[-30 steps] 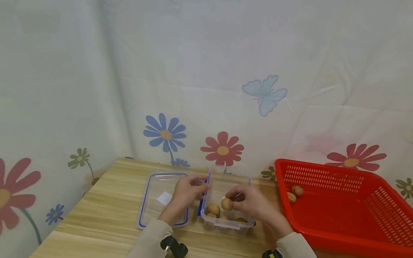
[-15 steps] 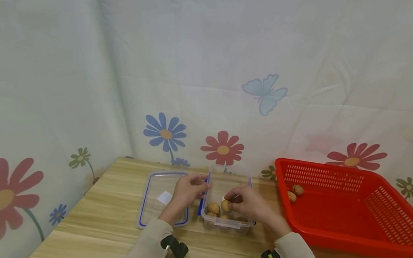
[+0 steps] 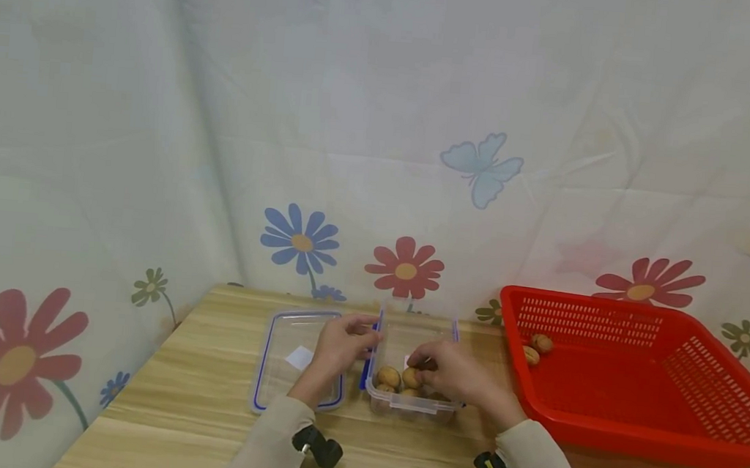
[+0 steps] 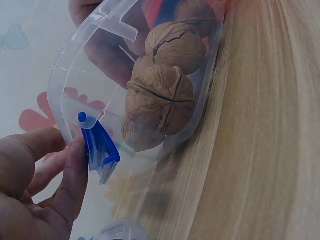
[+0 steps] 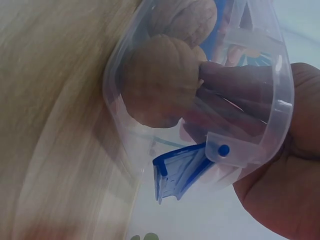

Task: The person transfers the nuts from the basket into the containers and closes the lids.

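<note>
A clear plastic food container with blue clips stands on the table and holds several walnuts. At its left rim, beside a blue clip, my left hand pinches the wall between thumb and fingers. My right hand reaches over the right rim, its fingers inside the container. Between its fingertips it holds a walnut, low among the others. Through the clear wall in the right wrist view, the fingers come up against walnuts; part of their grip is hidden there.
Left of the container lies its clear lid with a blue seal and a white label. To the right stands a large red basket with a pair of walnuts in its left corner. A flowered curtain hangs behind the table.
The right hand has lowered its walnut slightly, down among the others in the container. The left hand keeps its place at the rim.
</note>
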`<act>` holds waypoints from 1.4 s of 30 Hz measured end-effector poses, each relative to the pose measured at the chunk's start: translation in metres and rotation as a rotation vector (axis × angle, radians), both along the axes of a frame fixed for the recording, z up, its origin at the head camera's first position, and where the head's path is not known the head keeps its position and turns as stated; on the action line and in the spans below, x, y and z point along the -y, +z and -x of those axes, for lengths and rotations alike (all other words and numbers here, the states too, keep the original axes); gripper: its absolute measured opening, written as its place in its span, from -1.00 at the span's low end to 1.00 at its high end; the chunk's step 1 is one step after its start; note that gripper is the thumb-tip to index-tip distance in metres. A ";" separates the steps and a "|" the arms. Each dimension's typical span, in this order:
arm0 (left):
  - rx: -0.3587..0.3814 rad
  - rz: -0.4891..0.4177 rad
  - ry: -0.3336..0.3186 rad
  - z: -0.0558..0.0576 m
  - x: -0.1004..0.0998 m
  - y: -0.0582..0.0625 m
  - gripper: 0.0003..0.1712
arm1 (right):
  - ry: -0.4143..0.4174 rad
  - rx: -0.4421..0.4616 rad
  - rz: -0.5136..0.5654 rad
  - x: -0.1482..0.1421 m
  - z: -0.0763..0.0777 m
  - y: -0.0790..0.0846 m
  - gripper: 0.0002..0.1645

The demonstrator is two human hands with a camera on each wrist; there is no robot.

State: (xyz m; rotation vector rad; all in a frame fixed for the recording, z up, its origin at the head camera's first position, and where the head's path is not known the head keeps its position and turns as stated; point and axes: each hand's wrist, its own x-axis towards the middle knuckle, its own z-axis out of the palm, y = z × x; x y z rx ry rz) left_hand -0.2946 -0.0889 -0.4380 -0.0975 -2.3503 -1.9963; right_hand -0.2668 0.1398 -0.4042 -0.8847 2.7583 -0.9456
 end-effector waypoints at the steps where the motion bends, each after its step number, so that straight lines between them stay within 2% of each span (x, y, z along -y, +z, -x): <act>1: -0.001 0.003 0.000 0.000 0.000 0.000 -0.60 | -0.004 0.000 -0.008 0.000 0.000 0.000 -0.79; 13: -0.008 0.003 0.000 0.000 0.000 -0.002 -0.60 | 0.009 -0.049 -0.060 0.003 0.001 -0.003 -0.82; 23: -0.002 0.000 0.002 0.001 0.000 -0.002 -0.60 | -0.016 0.052 0.022 0.000 0.000 0.000 -0.74; 31: -0.013 -0.005 -0.009 0.000 0.000 -0.002 -0.61 | 0.013 0.001 0.086 -0.004 -0.001 0.001 -0.74; 36: -0.019 -0.008 -0.014 0.000 0.001 -0.003 -0.60 | -0.002 0.009 0.106 -0.005 -0.006 0.010 -0.72; 42: -0.034 0.011 -0.014 0.001 0.002 -0.004 -0.59 | -0.013 -0.030 0.129 -0.011 -0.018 0.033 -0.70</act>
